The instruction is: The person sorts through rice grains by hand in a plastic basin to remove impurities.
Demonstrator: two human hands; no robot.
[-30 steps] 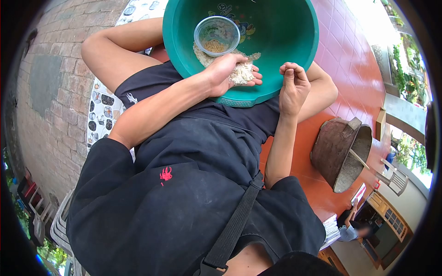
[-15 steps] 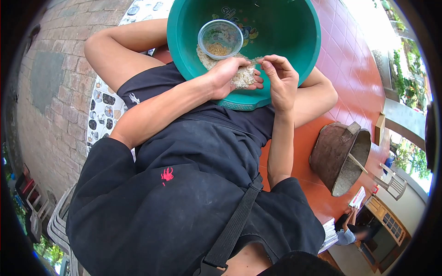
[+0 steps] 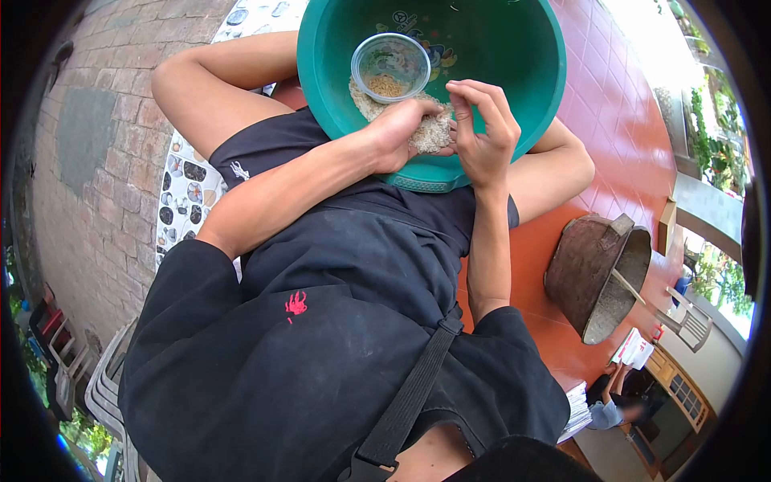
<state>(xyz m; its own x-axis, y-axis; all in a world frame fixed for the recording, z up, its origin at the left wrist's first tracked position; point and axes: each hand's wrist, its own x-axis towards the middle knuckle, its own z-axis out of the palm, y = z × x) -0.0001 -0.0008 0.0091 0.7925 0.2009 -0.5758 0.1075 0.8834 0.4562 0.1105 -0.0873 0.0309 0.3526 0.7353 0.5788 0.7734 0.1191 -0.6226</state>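
My left hand is palm up and cupped around a heap of whitish rice grains, low inside a green plastic tub. More grains lie in the tub beside that hand. A clear plastic container with yellowish-brown grains at its bottom stands on the rice, just beyond my left thumb. Just right of the heap, my right hand is raised with thumb and forefinger in a pinch. Anything between those fingertips is too small to make out. The tub rests on my lap, between my bent legs.
On the red tiled floor at right stands a rusty, brown pot-like vessel with a stick in it. A person holding papers is at lower right. Stacked chairs are at lower left, near the brick paving.
My right hand's pinching fingers have lifted slightly away from the rice heap. My left hand still cups the grains. The whole view has shifted a little.
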